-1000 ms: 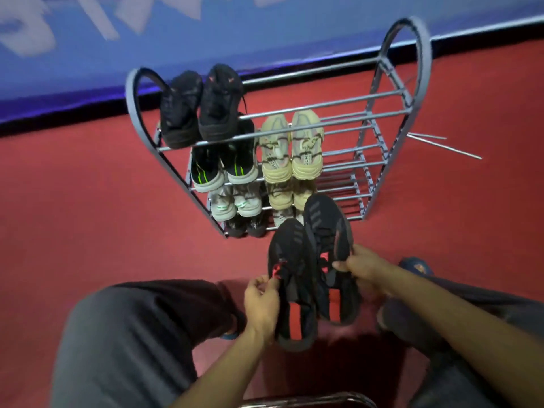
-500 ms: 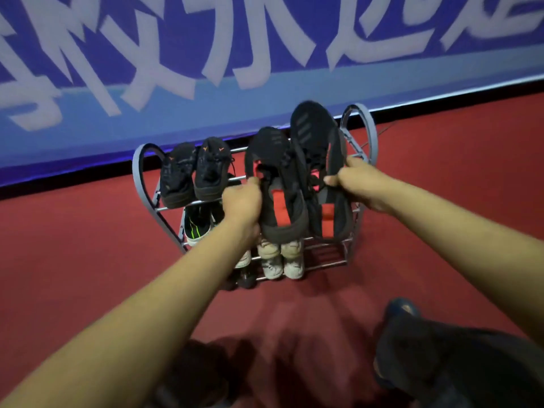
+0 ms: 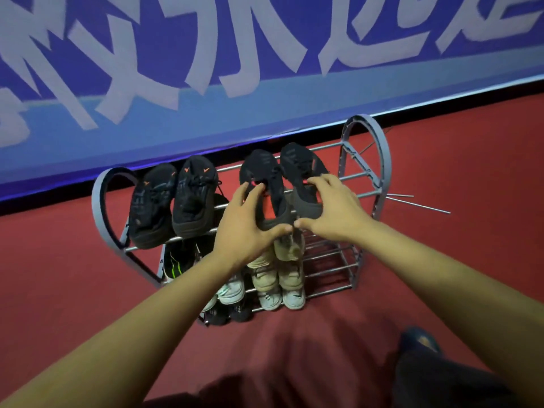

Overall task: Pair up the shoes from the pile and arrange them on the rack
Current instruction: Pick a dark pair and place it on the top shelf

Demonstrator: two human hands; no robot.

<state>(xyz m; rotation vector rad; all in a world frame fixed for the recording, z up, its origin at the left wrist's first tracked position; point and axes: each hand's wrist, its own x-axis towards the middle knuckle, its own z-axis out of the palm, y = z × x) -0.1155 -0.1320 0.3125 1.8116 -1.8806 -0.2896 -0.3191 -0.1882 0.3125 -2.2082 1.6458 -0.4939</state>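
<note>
Hands meet over the top tier of a grey metal shoe rack with arched ends (image 3: pixel 379 160), which stands on red floor (image 3: pixel 53 275). Left hand (image 3: pixel 250 222) pinches the collar of a black knit sneaker with a red insole (image 3: pixel 259 172); right hand (image 3: pixel 332 207), fingers spread and curled, rests on its black mate (image 3: pixel 300 163). Both shoes lie side by side on the top bars, beside a black pair with orange marks (image 3: pixel 173 198). Beige pairs (image 3: pixel 276 278) fill lower tiers.

The left hand (image 3: pixel 247 225) and right hand (image 3: pixel 332 210) cover the heels of the black-and-red shoes (image 3: pixel 265 184) — whether the fingers grip or merely rest is unclear. Lower-tier shoes (partly behind the forearms) blur together; the banner lettering (image 3: pixel 206 48) is cut off at the top edge.
</note>
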